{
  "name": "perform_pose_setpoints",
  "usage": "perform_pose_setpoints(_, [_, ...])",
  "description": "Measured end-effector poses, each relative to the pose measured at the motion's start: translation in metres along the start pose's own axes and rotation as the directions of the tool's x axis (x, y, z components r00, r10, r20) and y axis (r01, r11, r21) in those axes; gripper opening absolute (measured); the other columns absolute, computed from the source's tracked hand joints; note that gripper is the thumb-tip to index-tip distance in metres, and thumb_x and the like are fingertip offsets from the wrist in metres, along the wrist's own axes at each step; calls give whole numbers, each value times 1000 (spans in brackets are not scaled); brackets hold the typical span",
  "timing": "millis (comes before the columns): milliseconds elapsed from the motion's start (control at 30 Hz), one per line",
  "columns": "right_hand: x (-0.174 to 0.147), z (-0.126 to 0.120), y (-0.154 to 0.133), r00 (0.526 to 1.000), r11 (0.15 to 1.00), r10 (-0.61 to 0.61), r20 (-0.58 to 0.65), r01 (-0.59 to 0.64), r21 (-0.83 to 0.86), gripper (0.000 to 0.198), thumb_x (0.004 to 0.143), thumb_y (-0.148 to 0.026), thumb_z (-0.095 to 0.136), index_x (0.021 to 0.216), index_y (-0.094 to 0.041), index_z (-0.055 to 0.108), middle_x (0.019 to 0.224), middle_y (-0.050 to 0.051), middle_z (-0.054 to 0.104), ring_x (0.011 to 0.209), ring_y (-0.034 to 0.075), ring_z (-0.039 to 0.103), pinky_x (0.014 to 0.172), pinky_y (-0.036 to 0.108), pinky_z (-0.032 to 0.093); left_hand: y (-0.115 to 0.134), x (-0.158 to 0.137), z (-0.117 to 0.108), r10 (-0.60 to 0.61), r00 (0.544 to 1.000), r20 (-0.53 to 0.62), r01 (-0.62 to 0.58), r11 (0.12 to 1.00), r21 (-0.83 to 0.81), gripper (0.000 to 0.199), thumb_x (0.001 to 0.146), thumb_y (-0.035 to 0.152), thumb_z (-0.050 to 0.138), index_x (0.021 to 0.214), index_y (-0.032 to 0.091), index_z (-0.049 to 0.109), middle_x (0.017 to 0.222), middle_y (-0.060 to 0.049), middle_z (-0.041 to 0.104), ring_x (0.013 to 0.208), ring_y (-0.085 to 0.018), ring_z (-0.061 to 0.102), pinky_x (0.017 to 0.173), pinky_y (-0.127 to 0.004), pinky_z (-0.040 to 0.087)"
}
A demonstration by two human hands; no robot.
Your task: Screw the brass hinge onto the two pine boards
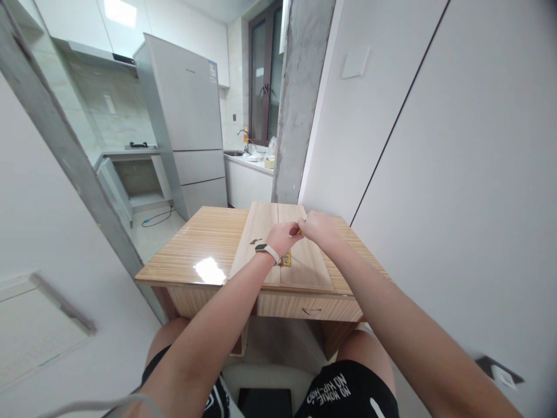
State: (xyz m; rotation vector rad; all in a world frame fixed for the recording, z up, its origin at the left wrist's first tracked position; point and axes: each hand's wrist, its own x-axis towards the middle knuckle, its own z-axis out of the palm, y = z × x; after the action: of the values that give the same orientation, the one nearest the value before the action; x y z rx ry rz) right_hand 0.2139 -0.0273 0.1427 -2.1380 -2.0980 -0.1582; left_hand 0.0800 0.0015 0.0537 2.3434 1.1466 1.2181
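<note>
Two pale wooden boards (252, 264) lie side by side on the table, with a narrow seam between them. Above the seam my left hand (281, 237), a band on its wrist, has its fingers closed and meets my right hand. My right hand (321, 226) is closed too, and a small yellow piece (300, 231) shows between the fingertips of both. What kind of piece it is cannot be made out. A flat brass-coloured plate, apparently a hinge (286, 259), lies across the seam under my left wrist. Left of that wrist are a few small dark metal bits (255, 241), perhaps screws.
The glossy wood-grain table (209, 232) has a drawer (311, 307) above my knees. A white wall panel (418, 191) stands close on the right. Beyond the table are a grey fridge (191, 104), a sink counter (255, 180) and a cable (159, 219) on the floor.
</note>
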Motion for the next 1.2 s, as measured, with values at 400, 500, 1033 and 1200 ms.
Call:
perform_pose_setpoints(400, [7, 2, 32, 869, 868, -495, -19, 493, -47, 17, 97, -29, 55, 107, -22, 67, 102, 9, 74, 96, 23, 67, 77, 28, 43, -18, 0, 2, 21, 991, 133, 3, 983, -181, 22, 92, 26, 59, 108, 19, 72, 98, -6, 76, 91, -19, 69, 84, -27, 51])
perform_pose_setpoints(500, [8, 4, 32, 871, 869, -491, -18, 488, -87, 17, 97, -29, 55, 106, -21, 68, 101, 10, 74, 95, 23, 68, 79, 29, 43, -19, 0, 3, 19, 986, 164, 15, 980, -201, 24, 92, 27, 58, 111, 19, 71, 100, -6, 76, 93, -19, 69, 85, -27, 51])
perform_pose_setpoints(1033, [3, -6, -6, 989, 987, -149, 15, 149, -63, 29, 87, -31, 62, 100, -10, 76, 105, 23, 73, 96, 31, 71, 76, 33, 51, -5, -2, -1, -55, 996, 73, 64, 989, -133, 23, 82, 32, 74, 99, 17, 71, 94, -6, 75, 84, -17, 68, 76, -26, 51])
perform_pose_setpoints(1200, [2, -10, -12, 992, 991, -129, 10, 129, -33, 33, 86, -39, 66, 100, -11, 75, 106, 23, 73, 97, 30, 71, 76, 31, 50, -5, 2, -4, -33, 998, 48, 36, 998, -58, 16, 87, 32, 66, 86, 17, 71, 83, -4, 73, 76, -16, 64, 73, -26, 48])
